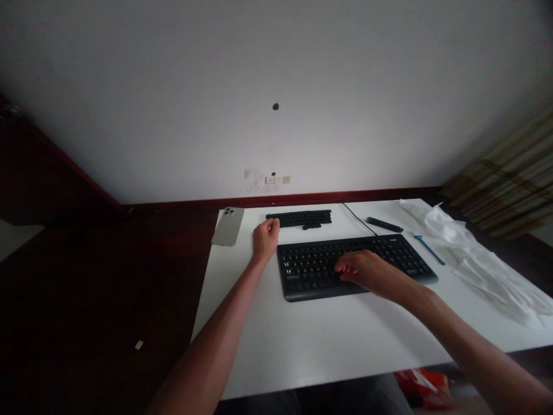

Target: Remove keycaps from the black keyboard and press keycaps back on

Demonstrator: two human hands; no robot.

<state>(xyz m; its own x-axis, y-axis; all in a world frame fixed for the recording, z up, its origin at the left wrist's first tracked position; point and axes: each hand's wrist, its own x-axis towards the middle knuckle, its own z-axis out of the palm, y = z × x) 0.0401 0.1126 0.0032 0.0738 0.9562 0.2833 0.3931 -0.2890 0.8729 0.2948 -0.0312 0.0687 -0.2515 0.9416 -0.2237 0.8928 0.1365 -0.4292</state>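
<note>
A black keyboard lies on the white table, with its keys in place over most of it and pale bare key spots near its left end. My right hand is over the middle of the keyboard, fingers curled down and drawn together at the keys; whatever they may hold is hidden. Behind the keyboard, black keycaps lie in close rows, with a few set apart in front. At the left end of these rows is my left hand, its fingers closed; anything inside them cannot be made out.
A phone lies at the table's back left corner. Right of the keycaps are a cable, a long black strip and a blue tool. Crumpled white plastic sheeting covers the right side. Wall sockets are behind.
</note>
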